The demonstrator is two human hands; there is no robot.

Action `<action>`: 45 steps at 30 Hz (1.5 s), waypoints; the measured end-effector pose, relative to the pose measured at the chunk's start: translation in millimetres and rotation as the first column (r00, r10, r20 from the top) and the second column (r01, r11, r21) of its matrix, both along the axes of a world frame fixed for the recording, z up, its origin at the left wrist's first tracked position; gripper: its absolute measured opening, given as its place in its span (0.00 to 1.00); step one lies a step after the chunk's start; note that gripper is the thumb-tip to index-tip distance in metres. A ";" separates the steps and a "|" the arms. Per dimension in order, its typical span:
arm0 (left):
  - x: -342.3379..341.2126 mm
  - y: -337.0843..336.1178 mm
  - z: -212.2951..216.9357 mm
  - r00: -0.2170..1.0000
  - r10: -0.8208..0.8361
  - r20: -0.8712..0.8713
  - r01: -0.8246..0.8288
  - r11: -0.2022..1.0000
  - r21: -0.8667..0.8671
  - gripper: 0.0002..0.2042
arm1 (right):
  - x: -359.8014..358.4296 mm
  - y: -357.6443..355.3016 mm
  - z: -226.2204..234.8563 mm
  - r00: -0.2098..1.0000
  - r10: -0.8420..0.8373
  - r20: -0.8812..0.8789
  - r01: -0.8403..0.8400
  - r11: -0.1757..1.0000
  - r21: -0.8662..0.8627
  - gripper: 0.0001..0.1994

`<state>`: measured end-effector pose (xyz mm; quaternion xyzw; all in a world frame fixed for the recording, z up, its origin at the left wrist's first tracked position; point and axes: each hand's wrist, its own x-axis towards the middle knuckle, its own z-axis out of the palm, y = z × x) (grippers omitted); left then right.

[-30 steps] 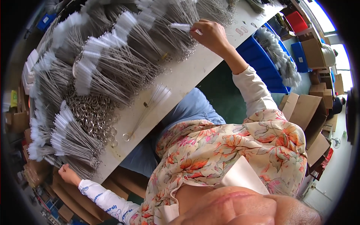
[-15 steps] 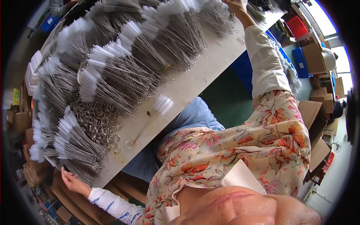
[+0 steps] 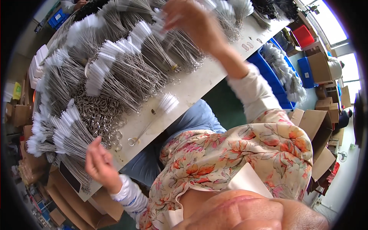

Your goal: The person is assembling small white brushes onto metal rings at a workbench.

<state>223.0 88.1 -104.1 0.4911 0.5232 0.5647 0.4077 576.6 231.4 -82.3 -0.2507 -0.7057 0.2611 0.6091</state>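
Bundles of thin wire brushes with white bristle heads and looped wire ends cover much of the table. My left hand hovers by the near left bundle, fingers loosely bent and apart, nothing visible in them. Over the far bundles, my right hand is smeared by motion; its fingers cannot be read. Between the hands lies a heap of metal rings. A few brushes lie apart near the table's front edge, with a single ring at their wire end.
A dark flat phone-like slab rests at the table's left corner. Blue bins holding white-bristled brushes stand right of the table. Open cardboard boxes are at the right, another below left. A person's hand shows at the far left.
My left hand has moved right and up from the table's left corner, exposing the dark slab. My right hand has swung left from the far end, over the bundles.
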 end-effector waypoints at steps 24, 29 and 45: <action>47.0 5.9 -22.9 0.650 0.332 -0.683 0.324 0.692 0.645 0.20 | -114.6 -82.4 -32.4 0.688 0.223 -0.691 -0.704 0.437 -0.560 0.09; 45.3 19.2 1.4 0.849 -0.333 -0.410 0.500 0.755 0.423 0.49 | -130.2 -111.3 -19.8 0.864 0.389 0.318 -0.221 0.862 -0.455 0.06; 52.5 -29.5 -60.5 0.783 -0.188 -0.593 0.526 0.708 0.471 0.11 | -78.7 -134.9 -51.3 0.699 0.674 0.240 -0.170 0.482 -0.859 0.09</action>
